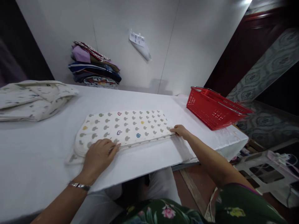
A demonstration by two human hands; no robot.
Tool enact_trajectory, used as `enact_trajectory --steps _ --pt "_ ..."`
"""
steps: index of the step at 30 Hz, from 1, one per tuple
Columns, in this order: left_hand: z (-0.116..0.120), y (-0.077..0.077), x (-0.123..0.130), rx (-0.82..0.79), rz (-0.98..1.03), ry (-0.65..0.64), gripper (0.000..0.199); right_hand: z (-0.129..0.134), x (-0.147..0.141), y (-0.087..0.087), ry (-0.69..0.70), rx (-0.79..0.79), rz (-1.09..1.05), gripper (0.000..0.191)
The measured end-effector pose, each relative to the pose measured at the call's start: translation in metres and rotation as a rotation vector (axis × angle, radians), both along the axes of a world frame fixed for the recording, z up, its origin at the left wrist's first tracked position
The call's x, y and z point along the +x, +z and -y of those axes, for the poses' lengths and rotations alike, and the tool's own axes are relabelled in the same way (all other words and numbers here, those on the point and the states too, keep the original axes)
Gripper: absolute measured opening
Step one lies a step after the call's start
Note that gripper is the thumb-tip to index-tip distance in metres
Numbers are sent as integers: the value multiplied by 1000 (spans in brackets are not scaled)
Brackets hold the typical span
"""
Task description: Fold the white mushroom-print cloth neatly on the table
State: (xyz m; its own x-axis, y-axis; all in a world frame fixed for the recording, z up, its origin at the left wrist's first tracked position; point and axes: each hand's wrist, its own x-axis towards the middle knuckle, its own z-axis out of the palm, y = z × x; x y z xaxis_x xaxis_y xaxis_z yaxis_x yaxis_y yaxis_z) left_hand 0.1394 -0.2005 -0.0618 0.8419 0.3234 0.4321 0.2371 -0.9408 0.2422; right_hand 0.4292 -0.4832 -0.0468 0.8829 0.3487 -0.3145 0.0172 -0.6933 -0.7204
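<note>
Lying flat on a white table (pixel 35 161), a folded cloth (pixel 123 127) printed with small grey and coloured mushroom shapes sits near the front edge, its long side running left to right. The left hand (pixel 99 154) rests palm down on the near left corner of the cloth, fingers spread and nearly straight, pressing on the fabric and gripping nothing; a metal bracelet (pixel 79 185) circles that wrist. The right hand (pixel 179 130) reaches out to the near right corner of the cloth, fingers curled lightly with the tips at the edge of the layers; whether it pinches the fabric or only touches it cannot be told from this view. The cloth shows several layers stacked at its near edge, and a small flap sticks out at the lower left beside the left hand. On the far left of the table lies a second folded cloth (pixel 32 99), pale with faint dark specks, well apart from the hands. Against the white wall at the back stands a pile of folded fabrics (pixel 94 67) in purple, blue and patterned colours. A paper note (pixel 137 39) is stuck on the wall above the table. A red plastic basket (pixel 216 109) with metal handles stands at the right end of the table, apart from the printed cloth.
</note>
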Motion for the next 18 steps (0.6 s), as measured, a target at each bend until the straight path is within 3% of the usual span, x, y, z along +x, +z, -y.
enact_trajectory --steps 6,12,16,18 --pt "2 7 -5 -39 21 100 43 1 0 -1 24 -113 8 33" --pt "-6 5 -10 -53 64 248 37 4 -4 4 125 -331 185 31" --pt "-10 3 -17 -136 108 377 34 9 -10 1 181 -281 131 32" --pt "-12 3 -20 -151 129 419 31 12 -9 -3 146 -233 124 32"
